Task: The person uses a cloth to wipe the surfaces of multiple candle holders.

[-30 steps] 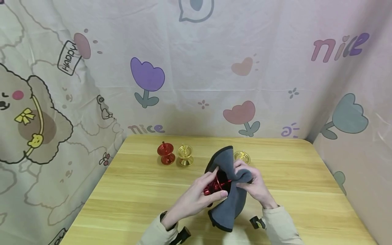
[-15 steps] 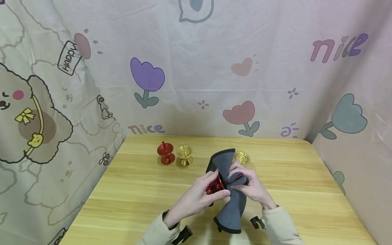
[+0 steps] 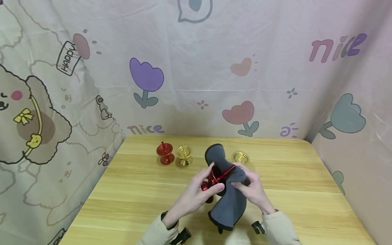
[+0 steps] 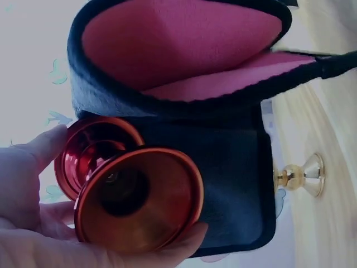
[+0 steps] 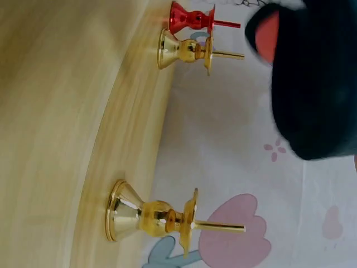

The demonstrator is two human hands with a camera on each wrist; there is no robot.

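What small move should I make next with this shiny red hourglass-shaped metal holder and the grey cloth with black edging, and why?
I'd probably fold the grey cloth over the slim red spike with your right hand: the spike shows uncovered, your right hand pinches the cloth, and your left hand grips the red metal holder.

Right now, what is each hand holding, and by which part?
The left hand holds a red stand by its flared ends; the right hand pinches a grey cloth at its bunched middle.
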